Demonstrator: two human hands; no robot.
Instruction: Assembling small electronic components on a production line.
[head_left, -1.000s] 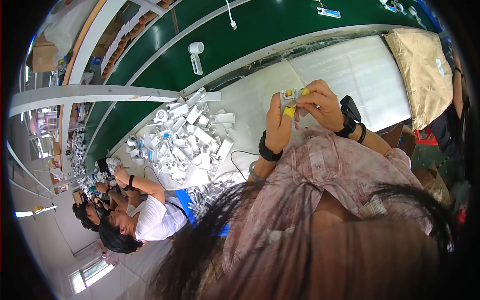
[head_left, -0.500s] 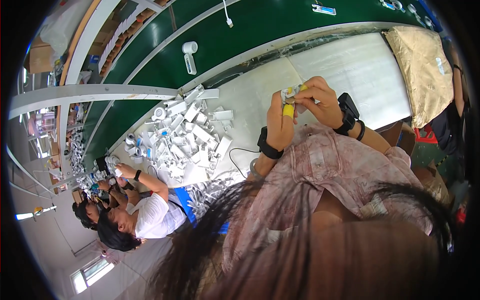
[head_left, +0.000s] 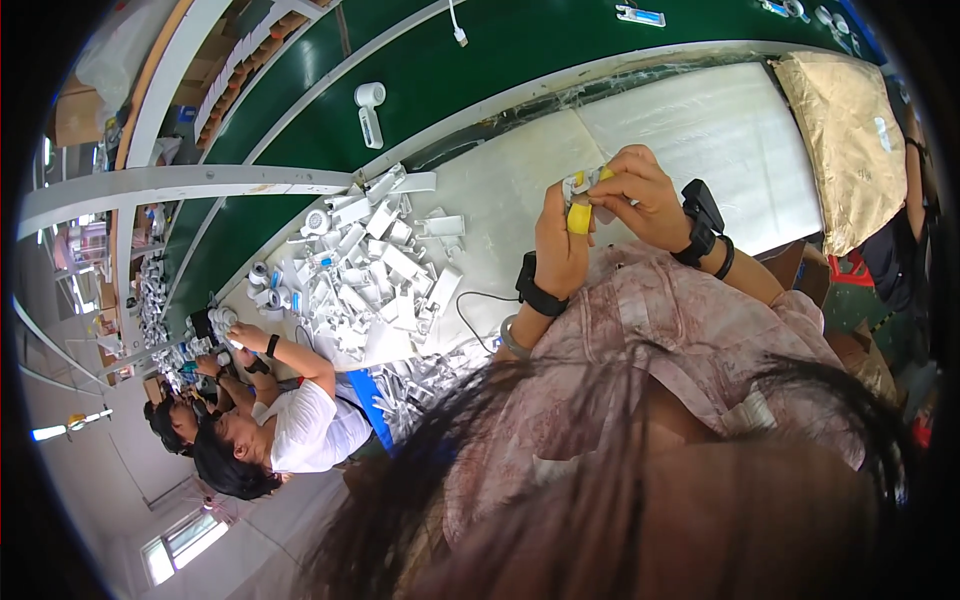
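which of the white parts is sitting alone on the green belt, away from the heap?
The white handheld part on the green belt, above the heap; the other white parts lie piled on the white table.

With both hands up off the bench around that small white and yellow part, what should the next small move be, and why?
Probably a small press or twist of the right hand against the left hand to seat the small white and yellow part. Both hands pinch it together, raised above the white bench, well clear of the pile of white parts. What exactly is being fitted is too small to tell.
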